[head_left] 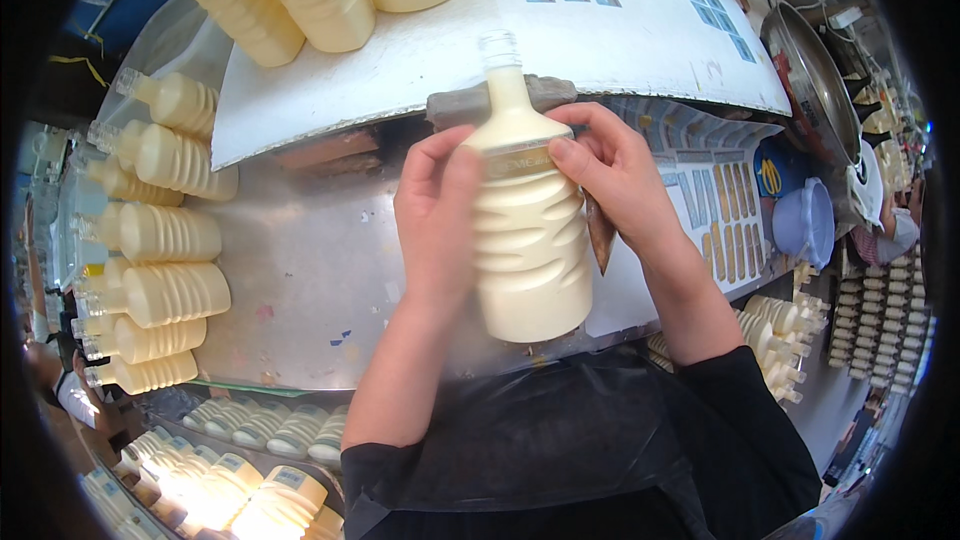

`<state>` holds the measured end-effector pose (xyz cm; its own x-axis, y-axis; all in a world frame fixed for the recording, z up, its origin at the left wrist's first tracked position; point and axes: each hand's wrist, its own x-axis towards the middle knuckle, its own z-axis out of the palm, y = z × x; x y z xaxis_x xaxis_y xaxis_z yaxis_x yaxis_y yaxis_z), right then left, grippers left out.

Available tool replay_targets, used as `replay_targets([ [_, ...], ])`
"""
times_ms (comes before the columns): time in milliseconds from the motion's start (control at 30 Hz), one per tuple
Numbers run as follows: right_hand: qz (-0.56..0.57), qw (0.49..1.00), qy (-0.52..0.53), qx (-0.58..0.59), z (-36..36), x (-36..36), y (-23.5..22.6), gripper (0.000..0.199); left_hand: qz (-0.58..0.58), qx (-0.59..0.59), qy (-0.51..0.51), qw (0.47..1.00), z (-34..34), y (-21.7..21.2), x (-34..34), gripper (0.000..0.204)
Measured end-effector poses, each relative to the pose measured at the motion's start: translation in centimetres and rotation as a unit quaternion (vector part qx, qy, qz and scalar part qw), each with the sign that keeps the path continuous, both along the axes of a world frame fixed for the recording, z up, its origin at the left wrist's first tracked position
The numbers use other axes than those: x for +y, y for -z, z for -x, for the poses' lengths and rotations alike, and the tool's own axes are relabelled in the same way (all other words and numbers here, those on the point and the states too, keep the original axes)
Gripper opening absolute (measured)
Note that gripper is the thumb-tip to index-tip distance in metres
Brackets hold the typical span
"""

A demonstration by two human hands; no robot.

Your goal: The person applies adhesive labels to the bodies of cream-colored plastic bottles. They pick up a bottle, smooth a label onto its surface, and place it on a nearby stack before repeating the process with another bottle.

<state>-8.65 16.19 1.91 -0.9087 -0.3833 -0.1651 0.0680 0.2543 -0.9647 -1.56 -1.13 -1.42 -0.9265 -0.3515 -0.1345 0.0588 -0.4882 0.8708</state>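
Note:
A cream-coloured ribbed bottle (530, 270) with a clear threaded neck is held between my two hands, its neck toward the far side. My left hand (437, 210), slightly blurred, is closed against its left side near the shoulder. My right hand (620, 175) grips the right side, thumb pressed on the end of a narrow gold-brown label strip (522, 161) that lies across the upper body. Below the right fingers, a pointed brown piece (600, 233) sticks out; its kind is not clear. Behind the bottle's neck lies a grey folded cloth-like lump (552, 92).
Several similar bottles (165, 230) lie at left; others stand on the white board (330, 100) at the far side. Label sheets (715, 190), yellow-handled scissors (769, 177) and a pale blue tub (803, 225) are at right. More bottles fill racks (270, 430) nearby.

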Motion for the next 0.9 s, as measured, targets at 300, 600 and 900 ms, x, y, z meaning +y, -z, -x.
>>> replay_targets([
  [300,0.012,1.000,-0.001,-0.015,-0.1,0.2,-0.1,0.033,-0.047,-0.017,0.017,0.999,-0.3,-0.9,-0.5,0.032],
  [600,0.024,0.999,-0.005,-0.022,0.0,0.3,0.2,0.033,0.036,-0.025,0.019,0.999,0.4,-0.1,-0.1,0.035],
  [900,0.005,1.000,-0.008,-0.021,-0.1,0.2,-0.5,0.035,0.023,-0.011,0.009,1.000,0.5,0.1,-0.1,0.029],
])
